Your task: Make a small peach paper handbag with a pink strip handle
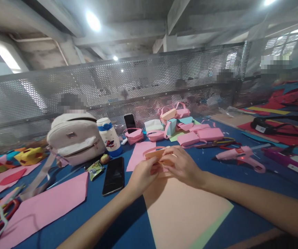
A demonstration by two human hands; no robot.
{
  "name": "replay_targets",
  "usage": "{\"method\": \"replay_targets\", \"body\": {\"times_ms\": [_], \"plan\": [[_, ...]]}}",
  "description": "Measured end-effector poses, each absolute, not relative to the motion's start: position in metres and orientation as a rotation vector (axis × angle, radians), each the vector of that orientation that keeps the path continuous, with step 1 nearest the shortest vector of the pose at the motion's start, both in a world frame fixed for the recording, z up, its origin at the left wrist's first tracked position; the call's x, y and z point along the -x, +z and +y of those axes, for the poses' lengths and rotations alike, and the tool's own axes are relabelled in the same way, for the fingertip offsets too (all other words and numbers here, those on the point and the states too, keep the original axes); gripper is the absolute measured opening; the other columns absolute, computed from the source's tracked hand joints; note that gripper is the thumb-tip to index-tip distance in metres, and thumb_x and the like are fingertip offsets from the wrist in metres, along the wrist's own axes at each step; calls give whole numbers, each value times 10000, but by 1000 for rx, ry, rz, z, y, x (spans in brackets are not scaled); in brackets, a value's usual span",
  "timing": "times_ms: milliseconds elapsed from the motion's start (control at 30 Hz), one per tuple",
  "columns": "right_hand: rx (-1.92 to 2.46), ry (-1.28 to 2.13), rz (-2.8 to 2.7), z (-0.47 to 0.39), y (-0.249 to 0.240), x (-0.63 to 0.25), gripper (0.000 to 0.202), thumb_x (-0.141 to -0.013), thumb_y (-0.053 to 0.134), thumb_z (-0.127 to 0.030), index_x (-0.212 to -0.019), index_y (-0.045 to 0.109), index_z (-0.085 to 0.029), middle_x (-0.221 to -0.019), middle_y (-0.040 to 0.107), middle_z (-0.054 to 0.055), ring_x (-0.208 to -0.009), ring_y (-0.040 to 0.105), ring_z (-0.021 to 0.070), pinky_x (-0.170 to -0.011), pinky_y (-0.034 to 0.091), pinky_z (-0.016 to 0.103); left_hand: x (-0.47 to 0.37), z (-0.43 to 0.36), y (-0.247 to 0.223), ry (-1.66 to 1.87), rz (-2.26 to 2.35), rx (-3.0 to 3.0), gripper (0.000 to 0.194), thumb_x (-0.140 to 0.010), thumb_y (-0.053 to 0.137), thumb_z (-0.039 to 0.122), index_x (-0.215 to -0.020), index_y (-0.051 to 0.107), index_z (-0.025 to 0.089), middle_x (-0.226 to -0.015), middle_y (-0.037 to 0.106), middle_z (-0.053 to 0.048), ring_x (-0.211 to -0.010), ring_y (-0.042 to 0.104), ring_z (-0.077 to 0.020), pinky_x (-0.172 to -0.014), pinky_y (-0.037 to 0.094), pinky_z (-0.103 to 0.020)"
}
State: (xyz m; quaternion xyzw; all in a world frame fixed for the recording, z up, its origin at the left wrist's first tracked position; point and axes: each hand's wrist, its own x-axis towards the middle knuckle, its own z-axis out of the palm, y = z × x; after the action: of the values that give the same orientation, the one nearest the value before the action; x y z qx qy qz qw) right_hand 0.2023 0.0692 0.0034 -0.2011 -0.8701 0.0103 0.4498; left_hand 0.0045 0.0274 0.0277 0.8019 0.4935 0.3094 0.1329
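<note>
Both hands meet above the sheets at the middle of the table. My left hand (144, 174) pinches the near left side of a small orange paper bag (152, 154), which has a thin pink strap arching at its far left. My right hand (184, 165) is closed on the same bag from the right, its fingers bent over the top edge. My fingers cover much of the bag. Beneath my hands lies a large peach sheet (182, 211), with a green sheet (212, 230) showing under its right edge. A pink sheet (136, 155) lies just behind my left hand.
A pink glue gun (238, 156) with a lit red light lies to the right. Finished-looking small paper bags (187, 139) are piled behind. On the left are a black phone (113, 175), a bottle (109, 137), a white backpack (75, 138) and pink sheets (58, 199).
</note>
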Motion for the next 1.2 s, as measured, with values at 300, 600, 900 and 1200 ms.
{"method": "replay_targets", "body": {"times_ms": [300, 600, 900, 1200], "plan": [[537, 28, -2332, 74, 7, -206, 242, -933, 625, -424, -1038, 648, -207, -1001, 675, 78, -970, 543, 260, -862, 388, 398, -2, 32, 27, 774, 1388, -2355, 73, -806, 632, 210, -867, 614, 174, -843, 713, -42, -748, 659, -206, -610, 435, -250], [649, 108, -2318, 75, 4, -202, 160, -871, 687, -326, -914, 608, -194, -925, 654, 45, -928, 529, 247, -844, 379, 387, -6, 33, 20, 863, 1429, -2371, 144, -727, 505, 42, -708, 548, 178, -678, 591, 17, -645, 551, -153, -584, 346, -231], [708, 117, -2328, 80, 0, -201, 149, -853, 723, -286, -855, 611, -188, -922, 651, 41, -939, 546, 241, -827, 402, 374, -6, 35, 18, 889, 1420, -2415, 162, -709, 501, 28, -670, 531, 182, -656, 597, 16, -627, 528, -145, -571, 340, -224], [719, 61, -2364, 88, 0, -206, 89, -887, 633, -158, -815, 591, -191, -928, 641, 49, -950, 538, 232, -864, 404, 382, -3, 31, 30, 833, 1592, -2529, 135, -828, 552, 158, -719, 627, 185, -756, 692, -32, -754, 585, -199, -776, 360, -337]]}}
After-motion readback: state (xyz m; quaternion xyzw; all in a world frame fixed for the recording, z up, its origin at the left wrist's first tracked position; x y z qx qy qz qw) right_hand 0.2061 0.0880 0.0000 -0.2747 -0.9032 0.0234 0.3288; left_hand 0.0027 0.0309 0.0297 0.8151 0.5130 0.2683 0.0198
